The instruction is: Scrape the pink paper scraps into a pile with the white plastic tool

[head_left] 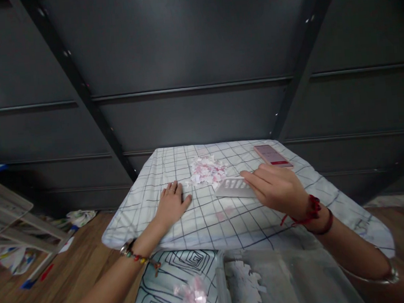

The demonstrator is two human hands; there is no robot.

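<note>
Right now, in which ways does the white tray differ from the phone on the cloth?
The white tray is gripped by the right hand; the phone lies flat on the cloth, not gripped.
The white tray shows small hollows; the phone has a smooth, flat face.
The white tray is plain white; the phone is pinkish, with a red band near one end.
Both are to the right of the paper scraps in the picture.

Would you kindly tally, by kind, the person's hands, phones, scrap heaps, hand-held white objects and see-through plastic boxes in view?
Hands: 2 (left hand, right hand)
Phone: 1
Heap of paper scraps: 1
White object in the right hand: 1
Plastic box: 1
Total: 6
</note>
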